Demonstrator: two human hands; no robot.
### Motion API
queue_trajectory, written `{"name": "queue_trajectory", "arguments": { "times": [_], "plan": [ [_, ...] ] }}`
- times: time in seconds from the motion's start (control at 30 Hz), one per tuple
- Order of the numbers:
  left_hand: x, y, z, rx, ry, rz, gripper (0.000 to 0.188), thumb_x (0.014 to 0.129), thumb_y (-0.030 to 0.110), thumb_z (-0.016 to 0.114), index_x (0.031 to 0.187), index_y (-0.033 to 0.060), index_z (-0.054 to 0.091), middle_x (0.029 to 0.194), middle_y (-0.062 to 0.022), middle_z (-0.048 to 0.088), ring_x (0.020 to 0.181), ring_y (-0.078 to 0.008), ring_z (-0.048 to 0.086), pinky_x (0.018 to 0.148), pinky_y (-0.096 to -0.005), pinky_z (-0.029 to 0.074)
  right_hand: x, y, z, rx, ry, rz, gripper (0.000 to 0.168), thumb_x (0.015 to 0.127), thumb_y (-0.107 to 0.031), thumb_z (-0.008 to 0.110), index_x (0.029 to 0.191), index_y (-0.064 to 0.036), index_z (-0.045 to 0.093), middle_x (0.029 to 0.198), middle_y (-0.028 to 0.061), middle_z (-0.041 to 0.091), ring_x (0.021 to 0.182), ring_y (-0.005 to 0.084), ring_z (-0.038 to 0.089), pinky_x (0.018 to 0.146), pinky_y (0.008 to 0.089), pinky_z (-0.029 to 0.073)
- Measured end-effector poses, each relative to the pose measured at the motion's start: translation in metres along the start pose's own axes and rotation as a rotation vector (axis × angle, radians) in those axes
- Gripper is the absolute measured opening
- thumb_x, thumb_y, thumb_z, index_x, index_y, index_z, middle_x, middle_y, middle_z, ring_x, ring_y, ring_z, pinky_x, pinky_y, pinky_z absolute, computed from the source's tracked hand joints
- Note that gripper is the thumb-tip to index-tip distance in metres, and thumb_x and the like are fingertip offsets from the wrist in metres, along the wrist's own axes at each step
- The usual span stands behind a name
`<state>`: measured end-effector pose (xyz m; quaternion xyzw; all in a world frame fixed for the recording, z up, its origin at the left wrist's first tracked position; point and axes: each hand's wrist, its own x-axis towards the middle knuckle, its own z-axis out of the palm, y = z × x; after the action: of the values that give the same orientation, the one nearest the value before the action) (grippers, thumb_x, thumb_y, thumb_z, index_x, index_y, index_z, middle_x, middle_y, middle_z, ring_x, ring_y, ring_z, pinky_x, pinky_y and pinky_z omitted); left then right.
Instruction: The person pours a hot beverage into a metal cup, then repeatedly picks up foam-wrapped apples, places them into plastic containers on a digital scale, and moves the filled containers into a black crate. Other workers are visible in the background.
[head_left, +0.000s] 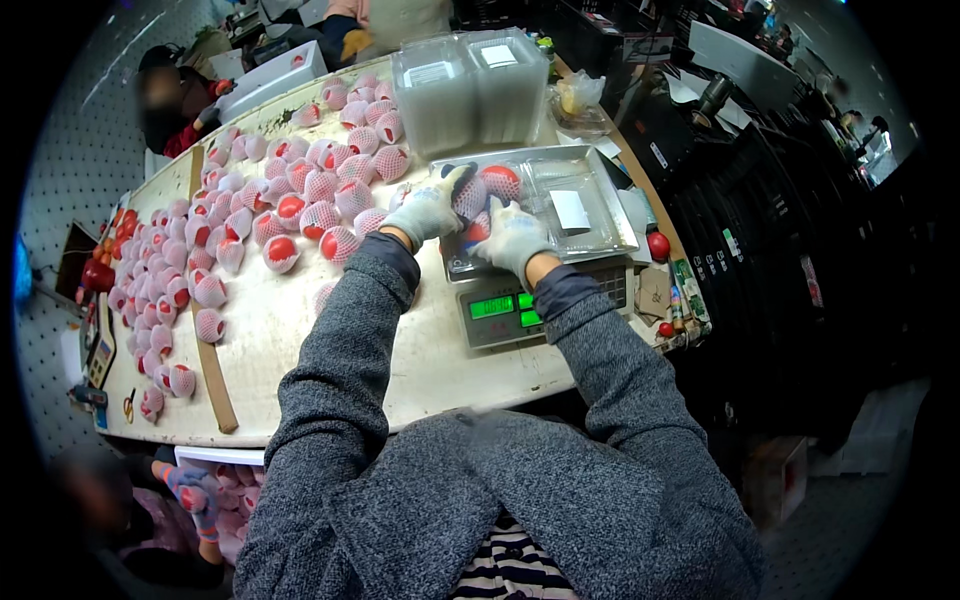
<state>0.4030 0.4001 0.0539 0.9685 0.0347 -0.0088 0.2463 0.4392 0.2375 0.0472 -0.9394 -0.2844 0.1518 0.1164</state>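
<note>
A clear plastic clamshell box (577, 180) lies open on a digital scale (491, 330) with lit green displays. Red round fruits in pink foam nets (504, 182) sit in its left half. My left hand (431, 206), in a whitish work glove, reaches over the box's left edge against a netted fruit; whether it grips it cannot be told. My gloved right hand (511, 234) is at a fruit in the near part of the same half, its fingers partly hidden. A pale label lies on the right half of the box.
Many netted fruits (300, 180) cover the left of the table. Tall stacks of clear boxes (472, 94) stand behind the scale. A cardboard strip (214, 375) crosses the tabletop. Black crates (765, 262) are stacked at the right. Co-workers are at the left, one with a gloved hand (196, 499) holding a fruit.
</note>
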Motion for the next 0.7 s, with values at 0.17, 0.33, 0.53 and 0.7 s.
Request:
{"name": "queue_trajectory", "arguments": {
  "times": [0.17,0.33,0.53,0.7],
  "plan": [
    [0.001,-0.017,0.027,0.155,0.265,0.131,0.085,0.059,0.015,0.075,0.136,0.0144,0.04,0.13,-0.0171,0.047,0.122,-0.0354,0.045,0.102,-0.0462,0.036,-0.011,0.021,-0.015,0.143,0.258,-0.069,0.084,0.064,-0.044,0.078,0.13,-0.003,0.046,0.122,0.0187,0.055,0.116,0.0324,0.052,0.096,0.0382,0.042],
    [0.006,-0.008,0.02,0.182,0.017,0.235,0.094,0.061,0.026,0.079,0.141,0.0123,0.033,0.137,-0.0209,0.04,0.124,-0.0358,0.043,0.105,-0.0426,0.035,0.002,0.03,-0.03,-0.294,0.019,-0.225,0.068,0.071,-0.037,0.073,0.131,-0.015,0.049,0.126,0.0135,0.053,0.117,0.0316,0.051,0.097,0.0394,0.041],
    [-0.002,-0.024,-0.002,-0.342,0.624,0.269,0.047,0.074,0.024,0.073,0.111,0.0003,0.057,0.104,-0.0165,0.06,0.095,-0.0282,0.062,0.084,-0.0357,0.049,-0.021,0.054,-0.071,0.144,0.377,-0.042,0.06,0.078,-0.035,0.068,0.129,-0.008,0.051,0.122,0.0175,0.056,0.113,0.0308,0.054,0.096,0.0403,0.043],
    [-0.018,-0.015,0.035,0.32,0.12,0.709,0.03,0.064,0.037,0.072,0.081,0.0138,0.067,0.086,-0.0103,0.061,0.084,-0.0296,0.06,0.074,-0.0405,0.048,-0.026,0.058,-0.023,-0.009,0.286,-0.232,0.061,0.077,-0.035,0.067,0.127,-0.005,0.051,0.12,0.0196,0.056,0.112,0.0336,0.053,0.096,0.0403,0.042]
  ]
}}
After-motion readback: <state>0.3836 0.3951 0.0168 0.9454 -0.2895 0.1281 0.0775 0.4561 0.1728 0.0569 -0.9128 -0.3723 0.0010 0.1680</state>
